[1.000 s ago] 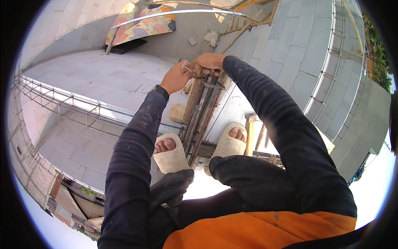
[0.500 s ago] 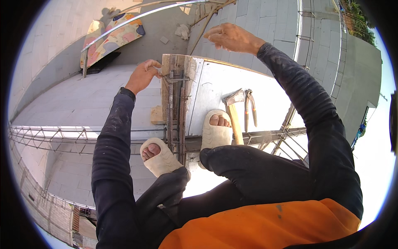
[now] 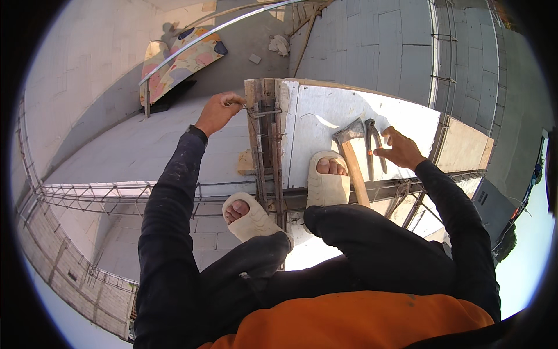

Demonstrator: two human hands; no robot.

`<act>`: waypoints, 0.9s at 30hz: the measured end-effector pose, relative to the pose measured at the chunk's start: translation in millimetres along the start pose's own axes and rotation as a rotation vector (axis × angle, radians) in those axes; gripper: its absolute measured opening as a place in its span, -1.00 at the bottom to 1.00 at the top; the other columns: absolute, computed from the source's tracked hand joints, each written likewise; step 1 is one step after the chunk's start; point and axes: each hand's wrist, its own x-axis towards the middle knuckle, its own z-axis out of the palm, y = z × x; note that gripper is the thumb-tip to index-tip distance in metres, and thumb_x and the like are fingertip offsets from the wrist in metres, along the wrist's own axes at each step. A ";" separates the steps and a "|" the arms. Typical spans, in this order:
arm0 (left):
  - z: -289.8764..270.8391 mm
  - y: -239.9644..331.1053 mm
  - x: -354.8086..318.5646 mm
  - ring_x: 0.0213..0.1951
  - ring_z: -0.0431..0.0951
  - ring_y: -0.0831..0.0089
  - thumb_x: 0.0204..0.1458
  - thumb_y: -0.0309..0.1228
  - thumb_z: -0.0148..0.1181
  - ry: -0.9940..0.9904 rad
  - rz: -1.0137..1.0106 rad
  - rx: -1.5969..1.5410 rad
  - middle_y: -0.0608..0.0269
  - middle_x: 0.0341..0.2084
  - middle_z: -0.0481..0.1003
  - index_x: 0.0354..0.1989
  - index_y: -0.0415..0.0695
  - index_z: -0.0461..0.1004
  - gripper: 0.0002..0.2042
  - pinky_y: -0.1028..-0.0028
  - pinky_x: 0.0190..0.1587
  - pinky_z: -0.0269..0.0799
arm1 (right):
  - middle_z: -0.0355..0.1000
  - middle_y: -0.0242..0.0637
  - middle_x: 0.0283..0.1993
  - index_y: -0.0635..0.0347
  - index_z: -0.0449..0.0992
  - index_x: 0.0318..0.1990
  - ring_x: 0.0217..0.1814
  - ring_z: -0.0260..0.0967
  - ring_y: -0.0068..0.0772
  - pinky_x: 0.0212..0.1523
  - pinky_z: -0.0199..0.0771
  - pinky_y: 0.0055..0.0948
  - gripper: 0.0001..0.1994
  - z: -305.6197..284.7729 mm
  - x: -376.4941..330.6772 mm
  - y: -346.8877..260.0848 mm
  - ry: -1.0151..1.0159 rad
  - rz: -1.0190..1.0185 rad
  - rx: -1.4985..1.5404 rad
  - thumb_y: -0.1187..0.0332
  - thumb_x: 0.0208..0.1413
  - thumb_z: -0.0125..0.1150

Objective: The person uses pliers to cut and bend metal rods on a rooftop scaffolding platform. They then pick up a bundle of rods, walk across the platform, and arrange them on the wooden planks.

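Observation:
My left hand [image 3: 221, 111] is pinched at the left side of an upright steel rebar frame [image 3: 268, 134], on what looks like a thin tie wire [image 3: 249, 108]; its far end is lost against the steel. On the pale board [image 3: 319, 110], end-cutting pincers [image 3: 370, 142] with orange on the handles lie beside a hatchet [image 3: 353, 157] with a wooden handle. Just right of the pincers, my right hand [image 3: 401, 148] reaches with fingers apart and half curled, near the handles. No hold on them shows.
My sandalled feet straddle the rebar frame, the right sandal [image 3: 329, 177] beside the hatchet. A horizontal rebar cage [image 3: 116, 192] runs off to the left. Beyond the board's far edge are lower surfaces, with a colourful patterned sheet [image 3: 186, 58] and a long metal bar [image 3: 215, 29].
My right hand has come down and right, from beyond the board to beside the pincers. My left hand has closed its fingertips at the rebar frame. The whole view has shifted slightly.

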 end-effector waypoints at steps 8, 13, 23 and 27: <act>4.2 23.7 -22.9 -0.23 0.60 0.12 0.17 -0.28 0.28 0.114 0.389 0.615 0.22 -0.25 0.57 -0.10 -0.04 0.59 -0.81 0.19 -0.19 0.51 | 0.56 -0.06 -0.06 0.22 0.36 0.13 0.00 0.59 -0.03 0.04 0.54 -0.13 -0.21 13.2 11.5 1.7 0.052 -0.022 -0.007 -0.17 -0.08 0.53; 2.0 20.1 -13.5 -0.20 0.61 0.10 0.22 -0.33 0.18 0.000 0.385 0.806 0.22 -0.29 0.54 -0.15 -0.01 0.57 -0.89 0.15 -0.20 0.51 | 0.55 -0.05 -0.08 0.24 0.34 0.13 0.00 0.58 0.00 0.05 0.53 -0.12 -0.18 10.5 15.2 2.1 0.034 -0.020 -0.014 -0.17 -0.10 0.55; -9.0 25.5 10.0 -0.23 0.65 0.04 0.19 -0.26 0.18 -0.215 0.263 0.797 0.11 -0.32 0.66 -0.09 0.01 0.64 -0.79 0.08 -0.15 0.53 | 0.55 -0.06 -0.11 0.28 0.36 0.09 -0.09 0.60 -0.04 -0.03 0.56 -0.13 -0.16 28.7 2.3 -18.4 0.196 -0.055 -0.020 -0.10 -0.22 0.63; -15.3 20.7 13.2 -0.31 0.68 0.08 0.18 -0.26 0.19 -0.269 0.200 0.630 0.05 -0.39 0.67 -0.06 -0.03 0.66 -0.75 0.14 -0.16 0.54 | 0.56 -0.06 -0.24 0.29 0.34 0.09 -0.20 0.61 0.01 -0.14 0.57 -0.06 -0.27 35.9 1.9 -27.8 0.190 -0.024 0.019 -0.01 -0.12 0.53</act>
